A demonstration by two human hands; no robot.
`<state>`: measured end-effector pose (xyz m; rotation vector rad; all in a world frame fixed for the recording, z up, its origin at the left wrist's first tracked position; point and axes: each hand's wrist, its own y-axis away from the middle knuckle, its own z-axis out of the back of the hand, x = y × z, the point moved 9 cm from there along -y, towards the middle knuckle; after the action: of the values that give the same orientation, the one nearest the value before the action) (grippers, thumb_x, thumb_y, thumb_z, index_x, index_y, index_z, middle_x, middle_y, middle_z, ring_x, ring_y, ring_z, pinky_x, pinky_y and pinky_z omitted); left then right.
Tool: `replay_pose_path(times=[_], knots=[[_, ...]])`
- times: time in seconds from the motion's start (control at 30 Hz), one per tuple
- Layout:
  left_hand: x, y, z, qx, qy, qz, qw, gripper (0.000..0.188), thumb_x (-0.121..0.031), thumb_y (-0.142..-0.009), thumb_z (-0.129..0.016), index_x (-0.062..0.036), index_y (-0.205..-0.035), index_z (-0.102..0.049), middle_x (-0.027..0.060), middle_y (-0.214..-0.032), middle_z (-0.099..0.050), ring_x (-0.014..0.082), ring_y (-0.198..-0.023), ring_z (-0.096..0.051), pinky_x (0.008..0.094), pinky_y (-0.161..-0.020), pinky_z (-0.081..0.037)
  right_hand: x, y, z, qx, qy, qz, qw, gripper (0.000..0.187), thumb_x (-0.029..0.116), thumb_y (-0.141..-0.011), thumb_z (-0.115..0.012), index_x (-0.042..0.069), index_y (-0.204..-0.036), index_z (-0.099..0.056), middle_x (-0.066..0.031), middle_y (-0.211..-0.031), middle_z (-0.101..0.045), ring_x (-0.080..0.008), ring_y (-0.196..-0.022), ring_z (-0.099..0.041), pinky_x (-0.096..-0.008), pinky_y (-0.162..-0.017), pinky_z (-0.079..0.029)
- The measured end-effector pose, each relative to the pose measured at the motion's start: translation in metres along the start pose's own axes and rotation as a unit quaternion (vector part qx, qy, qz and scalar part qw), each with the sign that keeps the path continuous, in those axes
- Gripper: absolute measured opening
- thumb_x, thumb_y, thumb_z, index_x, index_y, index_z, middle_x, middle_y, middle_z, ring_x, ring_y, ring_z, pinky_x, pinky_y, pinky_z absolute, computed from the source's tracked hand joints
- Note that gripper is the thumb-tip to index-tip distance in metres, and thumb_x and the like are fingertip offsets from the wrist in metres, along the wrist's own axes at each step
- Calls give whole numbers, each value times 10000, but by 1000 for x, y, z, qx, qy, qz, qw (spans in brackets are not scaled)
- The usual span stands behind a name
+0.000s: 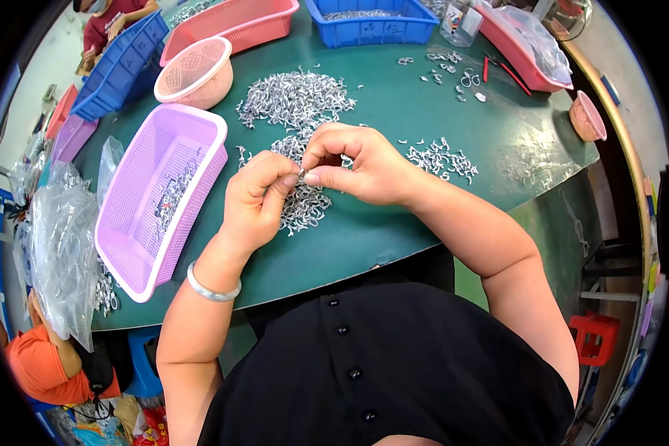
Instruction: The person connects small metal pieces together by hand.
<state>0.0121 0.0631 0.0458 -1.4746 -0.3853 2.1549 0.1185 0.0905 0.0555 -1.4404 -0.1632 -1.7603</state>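
Note:
Over the green table [394,215] my two hands meet, fingertip to fingertip. My left hand [254,195] pinches a small silvery metal piece [302,175], whose exact kind is too small to tell. Thumb and forefinger of my right hand [360,162] close on the same piece from the other side. Beneath and behind the hands spreads a pile of small curved metal parts [297,98]. A smaller heap of similar parts [444,160] lies right of my right wrist. Left of my left hand, a purple basket [119,230] holds some of these parts.
A pink round basket [193,93], a pink tray [238,37] and blue crates [375,31] line the far side. Red-handled pliers [514,78] lie at far right near a pink bin [516,44]. Clear plastic bags [61,245] hang at left, close to a person in orange [48,368].

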Motion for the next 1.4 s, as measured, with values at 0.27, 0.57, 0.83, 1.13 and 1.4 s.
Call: replay_pose_path(times=[0.27, 0.57, 0.83, 1.13, 1.4], knots=[[-1, -1, -12, 39, -61, 19, 997, 66, 0, -789, -549, -17, -836, -591, 81, -725, -565, 188, -632, -540, 275, -577, -430, 6, 11, 16, 98, 115, -1, 989, 64, 51, -741, -586, 0, -740, -547, -59, -738, -541, -161, -684, -514, -285, -622, -419], [8, 1, -8, 37, -88, 53, 994, 84, -45, -812, -551, 9, -852, -603, 45, -722, -561, 114, -647, -497, 232, -606, -400, 0, 45, 66, 108, 484, -43, 867, 67, 73, -708, -574, 35, -759, -596, -112, -767, -546, -300, -798, -548, -387, -693, -454], [8, 3, -6, 32, -85, 63, 994, 86, -45, -814, -550, 10, -853, -604, 37, -711, -553, 99, -642, -488, 224, -595, -394, -2, 29, -3, 106, 348, 79, 928, 106, 61, -691, -627, 65, -792, -594, -73, -811, -524, -268, -797, -524, -360, -688, -437], [8, 3, -8, 39, -83, 59, 994, 85, -47, -815, -552, 8, -852, -605, 38, -714, -556, 102, -637, -490, 229, -587, -394, -14, 26, 3, 78, 251, 43, 964, 62, 34, -736, -603, 33, -798, -597, -79, -810, -540, -249, -794, -532, -321, -689, -437], [2, 6, -17, 65, -31, 91, 993, 80, -43, -778, -601, -5, -848, -604, 31, -714, -539, 89, -606, -484, 219, -551, -386, -15, 16, 5, 52, 48, -59, 996, 68, 65, -790, -598, 8, -821, -616, -52, -806, -564, -153, -763, -523, -271, -694, -421]])
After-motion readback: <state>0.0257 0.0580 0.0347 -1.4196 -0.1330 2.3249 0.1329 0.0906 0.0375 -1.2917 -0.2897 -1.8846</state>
